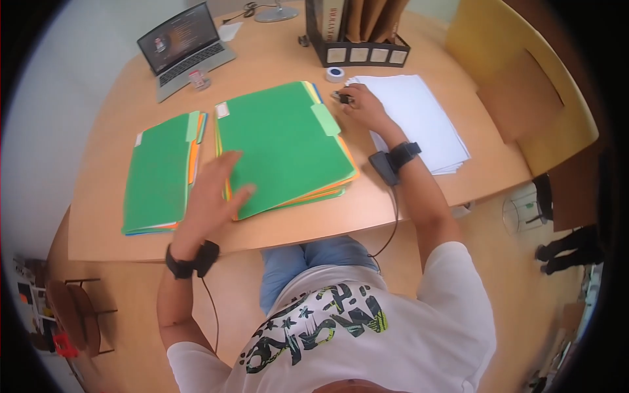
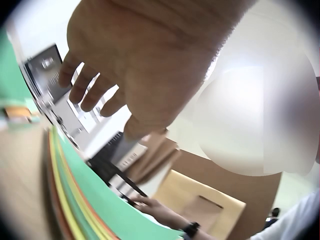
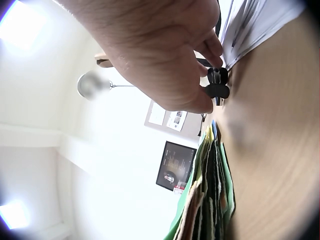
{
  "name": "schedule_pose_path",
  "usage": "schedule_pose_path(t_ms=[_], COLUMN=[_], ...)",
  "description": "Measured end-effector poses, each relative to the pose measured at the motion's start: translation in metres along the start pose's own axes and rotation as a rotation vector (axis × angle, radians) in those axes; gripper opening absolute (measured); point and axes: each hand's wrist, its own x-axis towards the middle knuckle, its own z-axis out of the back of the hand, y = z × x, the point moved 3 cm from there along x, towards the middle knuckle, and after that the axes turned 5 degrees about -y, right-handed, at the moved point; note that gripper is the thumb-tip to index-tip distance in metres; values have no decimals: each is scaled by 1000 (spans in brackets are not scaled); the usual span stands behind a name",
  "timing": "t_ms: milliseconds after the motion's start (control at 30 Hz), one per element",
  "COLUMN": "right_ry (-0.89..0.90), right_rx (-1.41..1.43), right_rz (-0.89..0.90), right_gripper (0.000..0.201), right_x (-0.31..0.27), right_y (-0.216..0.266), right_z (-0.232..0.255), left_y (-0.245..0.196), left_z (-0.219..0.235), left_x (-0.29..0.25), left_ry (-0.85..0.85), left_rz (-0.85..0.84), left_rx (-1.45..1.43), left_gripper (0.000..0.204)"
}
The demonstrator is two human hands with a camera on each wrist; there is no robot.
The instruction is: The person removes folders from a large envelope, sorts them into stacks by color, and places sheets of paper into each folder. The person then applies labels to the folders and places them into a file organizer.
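Note:
My left hand (image 1: 213, 196) is held with its fingers spread over the near left corner of a large stack of green folders (image 1: 282, 144). In the left wrist view the palm (image 2: 135, 60) hangs above the layered folder edges, with nothing in it. A smaller stack of green folders (image 1: 160, 173) lies to its left. Beyond the large stack's right side, my right hand (image 1: 363, 108) pinches a small black staple remover (image 3: 218, 90) between thumb and fingers, low over the table. White paper sheets (image 1: 419, 118) lie under and beside that hand.
A laptop (image 1: 187, 56) stands open at the back left, with a small clear container (image 1: 198, 80) in front. At the back is a black file organizer (image 1: 367, 54), with a white tape roll (image 1: 335, 74) before it. A yellow chair (image 1: 524, 72) borders the table's right side.

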Motion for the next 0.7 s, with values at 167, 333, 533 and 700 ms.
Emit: schedule_pose_path(t_ms=[167, 333, 533, 700], right_ry=[-75, 58, 346, 352], right_rx=[48, 158, 6, -51], right_rz=[62, -98, -145, -207], right_gripper=[41, 40, 64, 67], right_x=[-3, -29, -107, -153], right_y=[15, 23, -13, -15], right_z=[35, 111, 156, 163], left_y=[-30, -28, -25, -25], left_z=[-37, -40, -38, -39], left_x=[7, 7, 4, 0], left_ry=[186, 186, 130, 98], left_rz=[30, 42, 66, 108], left_rx=[161, 168, 89, 92], left_gripper=[71, 67, 47, 27])
